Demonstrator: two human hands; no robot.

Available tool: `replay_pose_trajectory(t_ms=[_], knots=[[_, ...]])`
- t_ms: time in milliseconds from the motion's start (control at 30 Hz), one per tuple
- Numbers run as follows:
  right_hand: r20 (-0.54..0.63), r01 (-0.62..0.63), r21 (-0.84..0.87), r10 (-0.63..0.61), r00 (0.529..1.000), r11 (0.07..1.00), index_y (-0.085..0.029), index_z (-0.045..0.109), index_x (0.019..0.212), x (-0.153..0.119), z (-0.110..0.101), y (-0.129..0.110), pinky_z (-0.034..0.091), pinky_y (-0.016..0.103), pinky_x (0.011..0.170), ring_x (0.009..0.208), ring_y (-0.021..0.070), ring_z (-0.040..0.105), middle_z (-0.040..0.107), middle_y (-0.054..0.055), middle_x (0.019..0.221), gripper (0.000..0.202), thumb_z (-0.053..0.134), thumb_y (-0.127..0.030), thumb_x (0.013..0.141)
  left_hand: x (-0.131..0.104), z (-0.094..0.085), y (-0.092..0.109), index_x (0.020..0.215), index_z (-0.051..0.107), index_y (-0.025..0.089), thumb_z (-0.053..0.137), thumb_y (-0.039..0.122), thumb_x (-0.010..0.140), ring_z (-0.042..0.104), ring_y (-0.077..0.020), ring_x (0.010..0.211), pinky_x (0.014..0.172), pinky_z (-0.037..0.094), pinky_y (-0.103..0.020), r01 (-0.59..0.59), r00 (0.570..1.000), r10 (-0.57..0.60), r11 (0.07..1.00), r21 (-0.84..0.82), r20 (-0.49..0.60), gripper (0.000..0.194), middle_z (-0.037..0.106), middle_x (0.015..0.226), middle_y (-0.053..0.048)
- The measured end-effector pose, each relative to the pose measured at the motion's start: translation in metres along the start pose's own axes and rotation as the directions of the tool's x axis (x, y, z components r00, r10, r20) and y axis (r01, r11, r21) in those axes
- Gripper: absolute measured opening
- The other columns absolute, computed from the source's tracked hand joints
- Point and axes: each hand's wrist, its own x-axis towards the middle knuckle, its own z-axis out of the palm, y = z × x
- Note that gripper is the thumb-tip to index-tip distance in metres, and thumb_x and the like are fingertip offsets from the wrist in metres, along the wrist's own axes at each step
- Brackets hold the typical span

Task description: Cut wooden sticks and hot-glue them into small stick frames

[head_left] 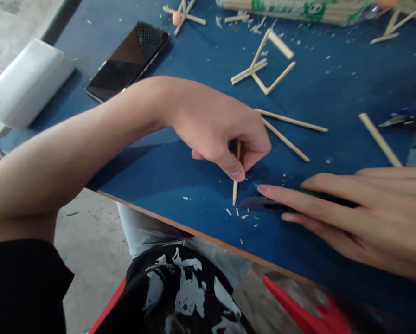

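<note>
My left hand [225, 130] pinches a thin wooden stick [235, 191] near its lower end, which looks whittled and points down at the blue tabletop. In my right hand [354, 213] lies a craft knife with a dark blade [258, 202] and a green handle, its forefinger stretched along the top. The blade tip is just right of the stick's end, with a small gap between them. Little wood shavings [242, 216] are scattered below the stick. Two more loose sticks [287, 139] lie just beyond my left hand; their near ends are hidden behind it.
A phone [127, 60] and a white power bank [27, 83] lie at the left. Farther back are a joined stick frame [263, 65], a stick piece with an orange ball [176, 18] and a plastic pack of sticks [298, 10]. Another stick [380, 139] lies right. The table edge [180, 227] runs close by.
</note>
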Motion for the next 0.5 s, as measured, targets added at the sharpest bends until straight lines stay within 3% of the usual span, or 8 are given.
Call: replay_pose_trajectory(t_ms=[200,500], knots=[[0.055,0.023,-0.002,-0.023,0.998,1.0,-0.06,0.047,0.163,0.012,-0.017,-0.013,0.034,0.033,0.064,0.067,0.0165,0.072,0.082,-0.011,0.102,0.049,0.037,-0.051,0.116,0.0,0.0,0.0,0.093,0.075,0.021,0.072,0.032,0.103,0.068,-0.0112,0.065,0.057,0.041,-0.023,0.0,1.0,0.0,1.0,0.008,0.002,0.016,0.076,0.076,0.004],[0.008,0.021,-0.022,-0.021,1.0,1.0,-0.056,0.042,0.168,0.009,-0.014,-0.015,0.036,0.034,0.063,0.068,0.0184,0.07,0.081,-0.008,0.102,0.054,0.044,-0.048,0.115,0.0,0.001,0.001,0.09,0.076,0.021,0.071,0.033,0.103,0.065,-0.0107,0.061,0.056,0.041,-0.023,-0.012,1.0,0.013,0.999,0.041,-0.023,0.019,0.071,0.068,0.005]])
